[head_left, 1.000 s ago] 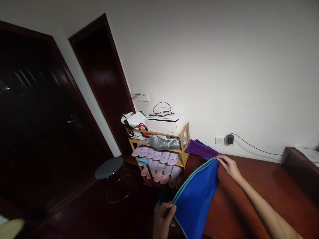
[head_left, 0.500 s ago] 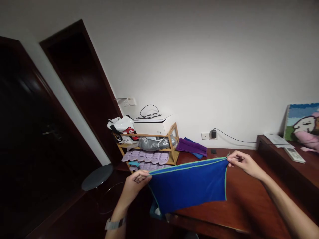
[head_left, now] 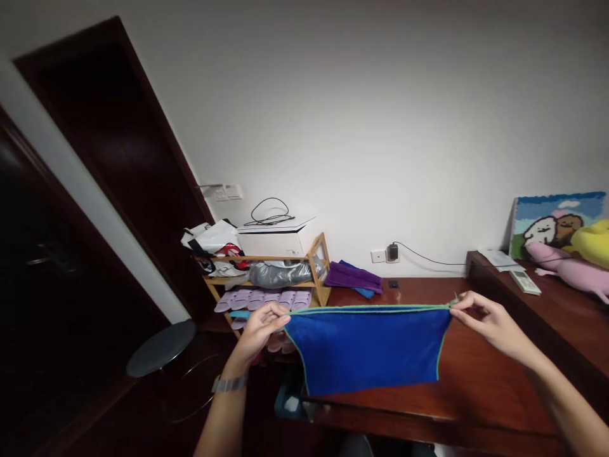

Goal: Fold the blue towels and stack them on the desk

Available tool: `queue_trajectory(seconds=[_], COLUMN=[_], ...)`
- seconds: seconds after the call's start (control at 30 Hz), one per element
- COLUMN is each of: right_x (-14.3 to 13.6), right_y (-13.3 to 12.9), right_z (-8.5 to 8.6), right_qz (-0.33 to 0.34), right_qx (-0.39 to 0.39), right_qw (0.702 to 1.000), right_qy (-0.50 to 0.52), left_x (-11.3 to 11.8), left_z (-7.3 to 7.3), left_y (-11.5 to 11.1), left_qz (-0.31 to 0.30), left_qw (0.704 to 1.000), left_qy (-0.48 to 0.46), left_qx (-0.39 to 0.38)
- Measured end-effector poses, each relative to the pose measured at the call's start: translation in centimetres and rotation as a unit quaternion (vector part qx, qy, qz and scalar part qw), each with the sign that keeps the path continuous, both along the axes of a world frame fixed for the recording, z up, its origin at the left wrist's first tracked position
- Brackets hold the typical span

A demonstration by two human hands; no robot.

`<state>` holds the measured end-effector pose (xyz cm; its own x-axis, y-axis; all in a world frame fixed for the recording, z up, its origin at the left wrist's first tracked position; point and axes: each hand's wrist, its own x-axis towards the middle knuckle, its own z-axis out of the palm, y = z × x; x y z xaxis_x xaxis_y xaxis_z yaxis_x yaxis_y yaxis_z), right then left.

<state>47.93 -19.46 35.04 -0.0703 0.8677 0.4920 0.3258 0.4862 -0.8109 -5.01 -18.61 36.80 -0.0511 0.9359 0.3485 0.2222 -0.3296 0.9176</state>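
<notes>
A blue cloth [head_left: 371, 349] with light green edging hangs stretched between my two hands, folded double along its top edge. My left hand [head_left: 263, 327] pinches the top left corner. At the top right corner, my right hand [head_left: 485, 320] grips the cloth between thumb and fingers. Below and behind it lies the reddish-brown wooden table [head_left: 495, 381]. The cloth's lower edge hangs over the table's near side. At the table's back left rests a folded purple cloth [head_left: 353, 277], with a blue cloth [head_left: 365, 292] partly under it.
Left of the table stands a wooden rack [head_left: 325, 260] holding lilac slippers [head_left: 266, 298] and a white box [head_left: 273, 241]. A round stool [head_left: 162, 348] is at the lower left. On the raised right surface are a remote control [head_left: 524, 282] and a pink plush toy [head_left: 566, 270].
My hands have moved slightly apart, pulling the cloth's top edge straighter and more level. The left hand has risen a little. The view has turned to the right.
</notes>
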Motion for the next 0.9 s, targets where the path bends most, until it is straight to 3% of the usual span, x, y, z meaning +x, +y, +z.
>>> queue_trajectory(seconds=[0.13,0.3,0.43,0.67,0.73,0.8,0.9], right_x=[0.5,1.6,2.3,3.9,4.3,4.6,5.0], right_y=[-1.9,-4.1,-6.0,-9.2,-8.5,-6.0,1.1], right_z=[-0.9,-2.0,-2.2,-3.2,-4.0,-5.2,-7.8], right_qz=[-0.062,-0.110,-0.137,-0.231,-0.228,-0.213,-0.179], right_qx=[0.074,0.137,0.129,0.077,0.044,0.008,-0.023], right_qw=[0.995,0.984,0.981,0.969,0.972,0.976,0.983], right_qy=[0.031,0.040,0.042,0.034,0.033,0.037,0.035], left_x=[0.6,1.0,1.7,2.4,2.7,3.4,5.5], left_z=[0.2,1.1,1.2,-0.4,-1.5,-3.0,-6.0], left_y=[-0.1,-0.9,-1.6,-1.4,0.1,3.0,9.6], left_qz=[-0.019,-0.093,-0.123,-0.078,-0.083,-0.086,-0.068], left_qw=[0.997,0.991,0.986,0.993,0.992,0.993,0.996], left_qy=[-0.072,-0.095,-0.109,-0.087,-0.079,-0.053,0.047], left_qx=[0.031,0.030,0.011,-0.035,-0.055,-0.066,-0.036])
